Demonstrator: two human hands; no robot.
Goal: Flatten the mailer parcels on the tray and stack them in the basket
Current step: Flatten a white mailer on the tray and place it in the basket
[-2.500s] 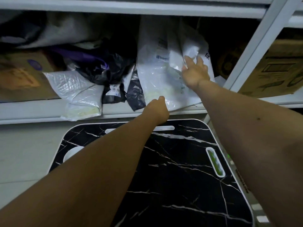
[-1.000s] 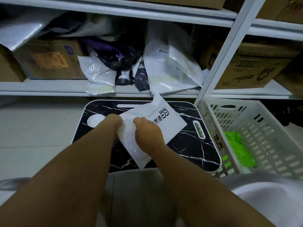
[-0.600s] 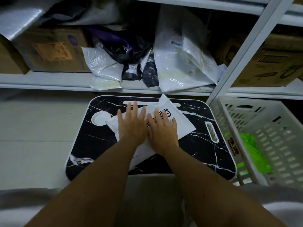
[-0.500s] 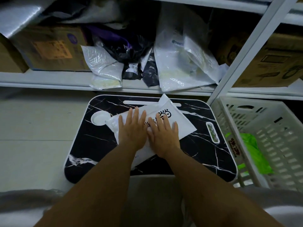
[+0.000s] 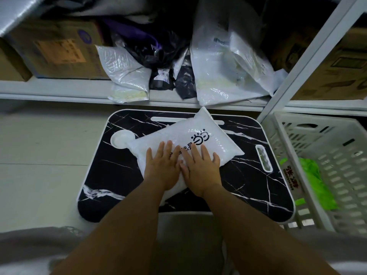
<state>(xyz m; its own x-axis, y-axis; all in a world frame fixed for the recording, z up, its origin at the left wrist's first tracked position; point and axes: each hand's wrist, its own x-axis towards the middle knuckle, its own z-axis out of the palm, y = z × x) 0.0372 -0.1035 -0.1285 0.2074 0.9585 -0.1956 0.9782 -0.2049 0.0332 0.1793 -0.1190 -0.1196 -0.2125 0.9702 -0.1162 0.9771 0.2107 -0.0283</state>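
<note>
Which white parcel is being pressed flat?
The printed white parcel on the black tray, under both hands; the other white ones sit untouched on the shelf.

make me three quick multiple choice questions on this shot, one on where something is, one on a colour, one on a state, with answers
1. Where does the white mailer lie?
A. in the basket
B. on the black marble-pattern tray
C. on the shelf

2. What colour is the item inside the white basket?
A. bright green
B. red
C. purple

3. How are the two hands placed?
A. both gripping the tray's edge
B. one lifting the mailer, one idle
C. both flat, fingers straight, pressing the mailer

Answers:
1 B: the mailer rests diagonally on the tray, below the shelf.
2 A: a green bag shows through the basket's slotted wall.
3 C: the left hand and right hand lie side by side, palms down on the mailer.
</note>
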